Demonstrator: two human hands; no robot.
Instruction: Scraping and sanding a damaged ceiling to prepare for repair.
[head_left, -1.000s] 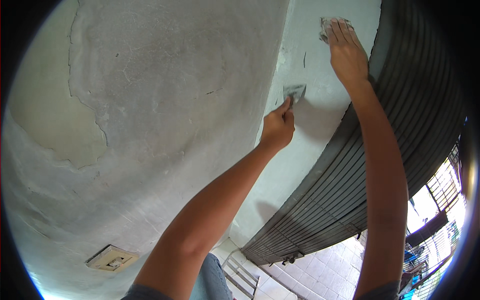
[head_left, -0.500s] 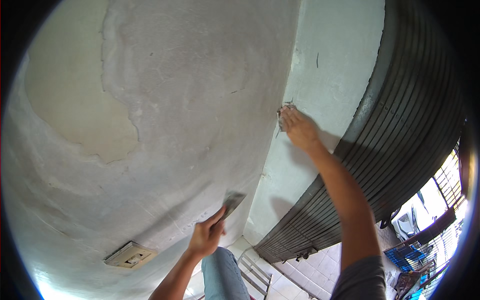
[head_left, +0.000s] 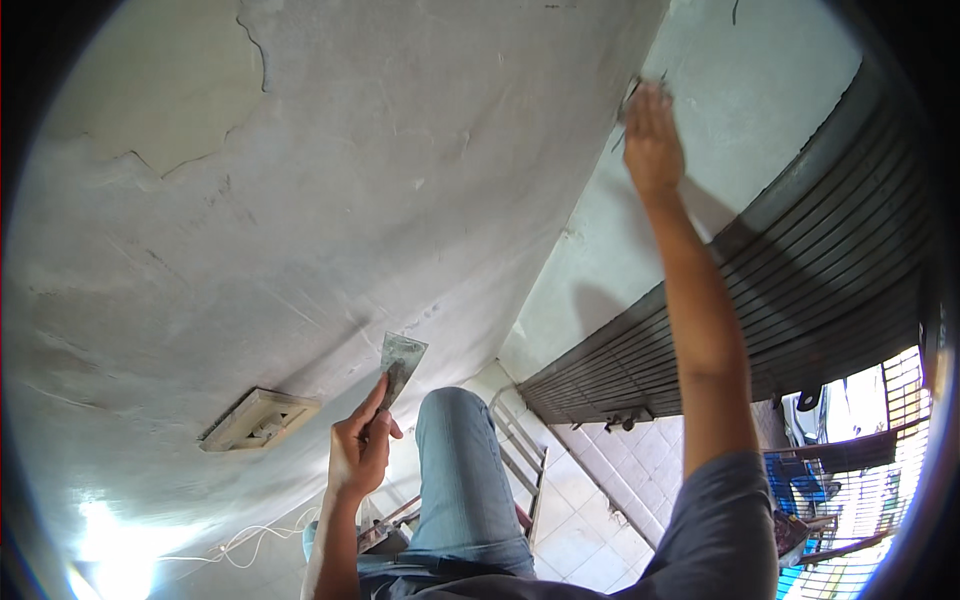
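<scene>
While my left hand point(head_left: 360, 450) pinches the putty knife point(head_left: 402, 362) low off the wall point(head_left: 350, 200), my right hand point(head_left: 652, 145) presses flat, fingers together, high on it; cracked patches look unfilled.

A grey plastered wall point(head_left: 400, 180) shows cracks and a peeling patch. A beige switch plate point(head_left: 258, 420) sits low. A dark roller shutter point(head_left: 800, 280) stands beside pale floor tiles point(head_left: 600, 500).
</scene>
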